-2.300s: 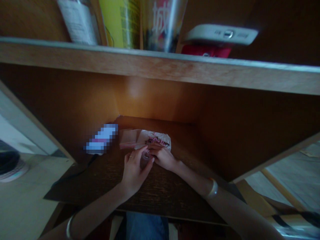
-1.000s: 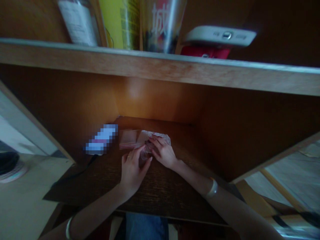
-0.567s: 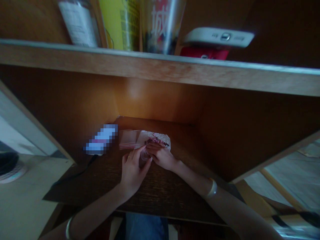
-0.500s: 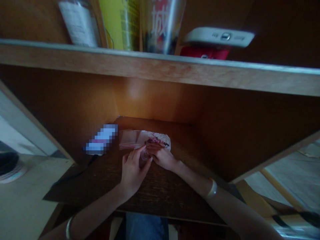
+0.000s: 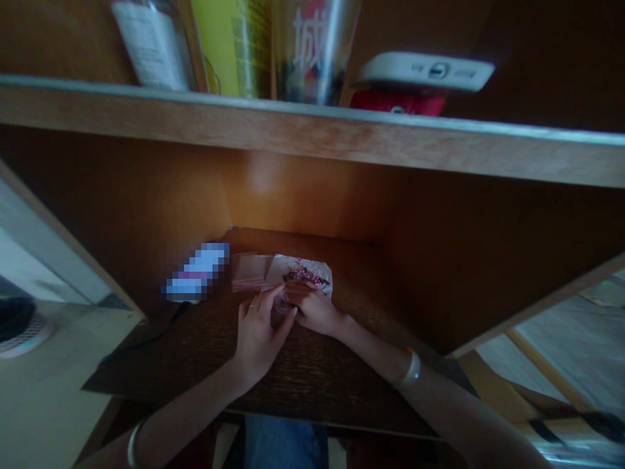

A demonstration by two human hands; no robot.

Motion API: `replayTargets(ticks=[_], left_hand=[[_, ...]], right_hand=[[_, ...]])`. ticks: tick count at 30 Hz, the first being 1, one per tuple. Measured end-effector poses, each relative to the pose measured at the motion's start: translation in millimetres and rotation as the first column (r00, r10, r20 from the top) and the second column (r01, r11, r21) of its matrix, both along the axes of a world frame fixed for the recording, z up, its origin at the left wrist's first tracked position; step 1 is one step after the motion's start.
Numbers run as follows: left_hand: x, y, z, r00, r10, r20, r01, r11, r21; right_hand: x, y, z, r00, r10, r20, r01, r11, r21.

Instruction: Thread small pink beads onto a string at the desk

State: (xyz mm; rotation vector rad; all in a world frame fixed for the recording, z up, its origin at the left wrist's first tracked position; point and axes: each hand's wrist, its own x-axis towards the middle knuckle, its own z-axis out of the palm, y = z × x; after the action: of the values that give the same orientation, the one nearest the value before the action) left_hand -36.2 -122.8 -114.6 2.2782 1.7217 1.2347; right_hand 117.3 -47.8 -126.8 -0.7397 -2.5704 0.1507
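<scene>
Two pale bangles point(image 5: 413, 369), a ring point(image 5: 252, 306) and blue jeans point(image 5: 286, 443) show.

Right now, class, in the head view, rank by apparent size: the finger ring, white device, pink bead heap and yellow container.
1. Yellow container, cropped by the frame
2. White device
3. Pink bead heap, partly hidden
4. Finger ring
Nearness to the camera leaves true sizes unsure.

A second ago the right hand point(image 5: 316, 311) was over the small pink and dark bits point(image 5: 306, 275) and hid most of them. Now it has come back close to the left hand point(image 5: 256, 326), next to the clear thing point(image 5: 282, 302), and the bits show again. The left hand is a little further left than at first
</scene>
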Motion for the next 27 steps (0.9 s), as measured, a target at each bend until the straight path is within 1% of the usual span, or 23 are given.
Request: replayTargets(ticks=[7,12,16,19,22,25,27], left_hand=[[0,1,-1.2,1.000,0.001,-0.001,-0.001,1.000,0.024],[0,0,-0.9,1.000,-0.010,-0.004,0.010,1.000,0.009],[0,0,-0.5,1.000,-0.011,-0.008,0.011,1.000,0.010],[0,0,0.4,1.000,0.000,-0.011,0.000,1.000,0.019],[0,0,1.6,1.000,0.011,-0.009,-0.011,1.000,0.029],[0,0,1.9,1.000,0.009,-0.007,-0.009,1.000,0.024],[0,0,1.1,1.000,0.011,-0.008,-0.011,1.000,0.022]], right_hand=[[2,5,1.4,0.997,-0.041,-0.072,0.042,0.999,0.023],[-2,5,-1.1,0.991,-0.066,-0.116,0.065,0.998,-0.020],[-4,6,-3.9,0.990,-0.063,-0.128,0.056,0.997,-0.053],[-4,8,-6.1,0.983,-0.061,-0.176,0.051,0.997,-0.065],[-4,5,-4.9,0.946,-0.086,-0.313,0.077,0.996,-0.039],[-3,-3,1.4,0.860,-0.137,-0.492,0.160,0.987,0.005],[-2,-9,6.3,0.804,-0.164,-0.572,0.205,0.979,0.008]])
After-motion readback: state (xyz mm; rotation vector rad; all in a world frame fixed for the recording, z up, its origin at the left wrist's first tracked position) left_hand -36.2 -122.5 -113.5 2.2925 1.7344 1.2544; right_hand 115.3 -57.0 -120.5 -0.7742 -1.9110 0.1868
